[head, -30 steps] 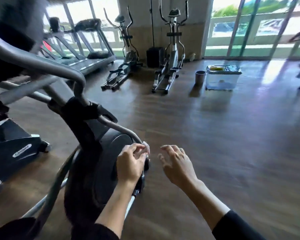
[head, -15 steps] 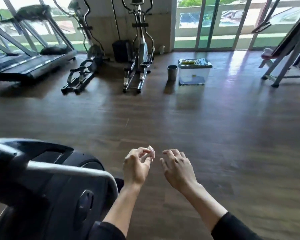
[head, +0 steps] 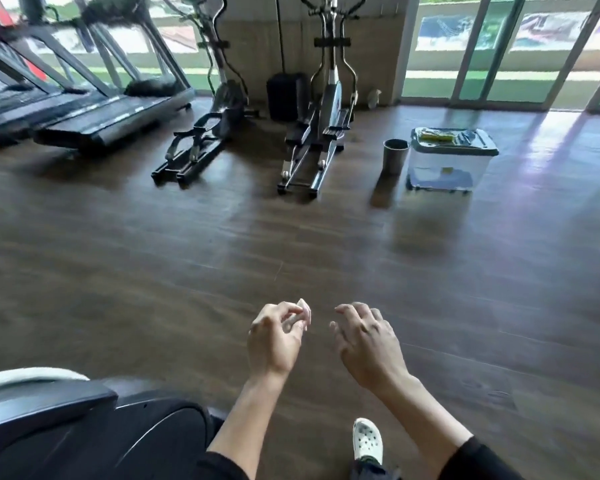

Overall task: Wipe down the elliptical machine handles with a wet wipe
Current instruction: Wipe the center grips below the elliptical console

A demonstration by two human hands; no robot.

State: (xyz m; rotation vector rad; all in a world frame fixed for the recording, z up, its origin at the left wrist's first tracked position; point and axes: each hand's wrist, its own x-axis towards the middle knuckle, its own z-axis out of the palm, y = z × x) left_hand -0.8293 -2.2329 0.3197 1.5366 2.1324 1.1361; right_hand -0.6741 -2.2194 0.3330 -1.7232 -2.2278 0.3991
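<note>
Pinching a small crumpled pinkish-white wet wipe (head: 305,314), the left hand (head: 274,341); right hand (head: 368,344) relaxed beside it.

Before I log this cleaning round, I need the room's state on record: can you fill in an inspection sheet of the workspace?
Surface: dark wood floor, glossy, window glare at right.
Job's things: wet wipe, wadded small; nearest elliptical's black housing at lower left, handles out of view.
Clutter: lidded clear bin, grey cylinder beside it.
Hands: left hand pinches the wipe; right hand empty, fingers relaxed.
Cables: thin dark line on the far wall above a black box; cable or rod, cannot tell.
Surroundings: silver elliptical, dark elliptical, treadmills, glass doors.
</note>
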